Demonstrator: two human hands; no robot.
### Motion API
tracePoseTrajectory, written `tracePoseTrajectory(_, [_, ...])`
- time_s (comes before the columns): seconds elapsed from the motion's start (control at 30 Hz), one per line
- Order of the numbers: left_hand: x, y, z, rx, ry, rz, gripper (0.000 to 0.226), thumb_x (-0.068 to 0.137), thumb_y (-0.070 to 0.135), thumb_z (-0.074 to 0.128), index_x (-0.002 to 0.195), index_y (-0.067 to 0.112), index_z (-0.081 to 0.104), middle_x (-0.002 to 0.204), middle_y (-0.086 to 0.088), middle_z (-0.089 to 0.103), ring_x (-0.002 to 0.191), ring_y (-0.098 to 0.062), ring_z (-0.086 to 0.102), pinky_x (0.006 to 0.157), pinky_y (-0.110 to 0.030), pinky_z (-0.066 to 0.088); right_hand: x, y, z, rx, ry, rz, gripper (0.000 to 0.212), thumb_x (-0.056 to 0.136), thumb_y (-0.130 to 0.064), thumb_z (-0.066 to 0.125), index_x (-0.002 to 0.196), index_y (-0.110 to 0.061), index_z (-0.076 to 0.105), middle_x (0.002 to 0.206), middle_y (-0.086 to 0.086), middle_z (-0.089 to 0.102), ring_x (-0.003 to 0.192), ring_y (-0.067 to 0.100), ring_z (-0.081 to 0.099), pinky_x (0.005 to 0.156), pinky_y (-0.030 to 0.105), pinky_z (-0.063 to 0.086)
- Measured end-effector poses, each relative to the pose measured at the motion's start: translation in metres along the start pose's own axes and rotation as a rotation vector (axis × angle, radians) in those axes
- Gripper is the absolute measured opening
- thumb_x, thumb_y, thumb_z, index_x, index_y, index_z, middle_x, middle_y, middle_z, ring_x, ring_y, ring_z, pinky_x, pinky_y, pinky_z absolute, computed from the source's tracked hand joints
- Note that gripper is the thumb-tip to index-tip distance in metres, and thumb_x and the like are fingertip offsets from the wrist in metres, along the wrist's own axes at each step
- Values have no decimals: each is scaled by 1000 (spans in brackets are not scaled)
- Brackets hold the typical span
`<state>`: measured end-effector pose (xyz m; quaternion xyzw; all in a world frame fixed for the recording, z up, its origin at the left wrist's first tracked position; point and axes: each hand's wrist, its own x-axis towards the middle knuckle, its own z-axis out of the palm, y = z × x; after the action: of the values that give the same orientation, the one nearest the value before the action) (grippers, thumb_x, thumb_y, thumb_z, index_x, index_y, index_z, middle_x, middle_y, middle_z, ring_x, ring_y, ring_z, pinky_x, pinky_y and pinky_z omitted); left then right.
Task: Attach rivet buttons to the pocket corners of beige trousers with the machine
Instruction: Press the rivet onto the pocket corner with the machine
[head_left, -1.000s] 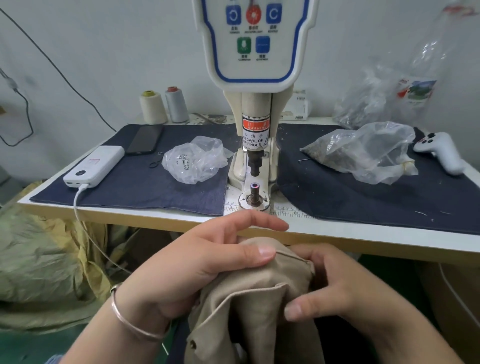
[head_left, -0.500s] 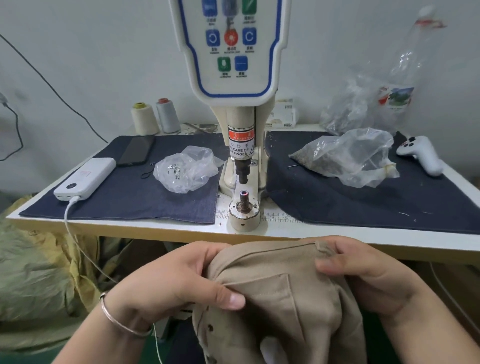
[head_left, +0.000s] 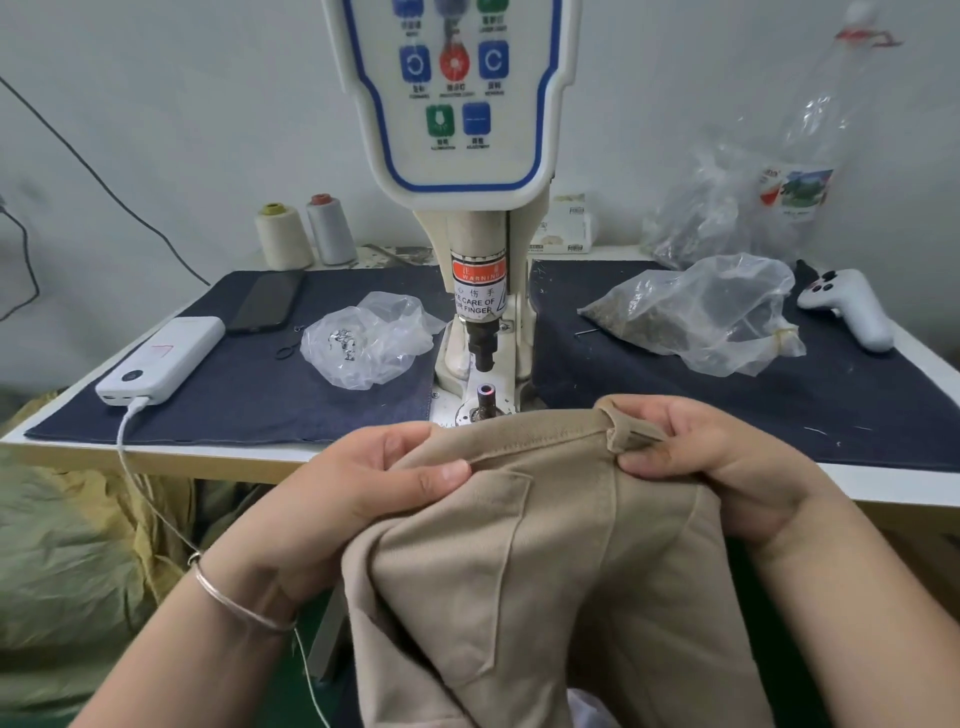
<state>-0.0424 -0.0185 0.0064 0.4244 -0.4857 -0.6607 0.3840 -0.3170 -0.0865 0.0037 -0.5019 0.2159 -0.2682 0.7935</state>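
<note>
Holding trousers (head_left: 545, 545), bag (head_left: 363, 343) of rivets (head_left: 343, 343)

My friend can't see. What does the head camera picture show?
Two hands, left hand and right hand, grip beige trousers just before a rivet machine. Plastic bags lie on the table.

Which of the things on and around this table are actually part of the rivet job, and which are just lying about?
Part of the job: beige trousers, held by the left hand and right hand; rivet machine; bag of small metal pieces; second, fuller bag.

Just lying about: power bank, phone, two thread cones, white controller.
</note>
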Motion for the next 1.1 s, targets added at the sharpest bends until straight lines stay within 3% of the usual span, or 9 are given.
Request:
tracePoseTrajectory(0.07, [5,2,-6,26,61,1,19,78,23,78,83,8,69,73,-4,62,60,-10,57,53,-17,47,10,-1,-7,-19,33,68,30,75,5,59,103,2,70,104,20,68,92,26,68,82,32,57])
tracePoseTrajectory(0.13, [12,5,-12,83,108,1,16,80,26,74,73,15,66,67,-1,58,54,-7,52,49,-15,43,19,-2,-13,-51,51,161,45,74,-2,67,118,10,62,121,28,62,107,35,64,95,39,53])
tracePoseTrajectory(0.23, [26,7,-21,154,160,-9,22,80,34,74,80,13,67,72,-5,60,60,-11,53,53,-18,44,31,-11,-18,-131,126,243,52,63,-16,89,104,8,70,109,25,69,95,30,69,85,36,57])
tracePoseTrajectory(0.37, [46,8,-30,254,259,-12,26,88,38,74,85,13,67,74,-3,63,64,-11,55,56,-20,44,50,-18,-18,-141,279,262,32,68,-19,75,93,1,73,88,15,73,75,21,72,68,29,60])
tracePoseTrajectory(0.5, [67,8,-35,416,398,30,25,95,39,64,81,17,66,64,9,63,56,-3,55,50,-14,43,66,-19,-17,-74,387,238,41,69,-16,72,107,-1,67,91,12,71,81,21,68,81,34,56])
tracePoseTrajectory(0.63, [85,8,-42,587,504,79,31,97,41,62,90,11,67,73,4,64,66,-7,55,62,-24,44,76,-19,-18,34,411,172,16,90,-7,58,105,-5,64,91,11,68,81,21,66,77,32,57])
tracePoseTrajectory(0.77, [95,0,-46,685,569,125,25,96,39,63,83,18,67,69,10,62,64,-5,53,57,-18,41,87,-7,-15,75,496,140,30,98,-5,50,127,1,57,102,15,64,87,22,63,86,36,51])
tracePoseTrajectory(0.93, [97,-11,-54,634,545,109,31,96,44,61,77,20,64,61,18,58,58,1,50,58,-20,38,99,8,-10,4,610,79,36,96,-6,56,127,13,54,112,24,63,90,27,63,87,40,50])
tracePoseTrajectory(1.1, [92,-8,-62,355,439,58,65,85,60,68,86,-4,55,74,-6,54,67,-18,47,63,-31,39,110,12,-6,-28,648,21,33,96,-8,57,120,14,57,98,20,65,80,23,63,77,33,50])
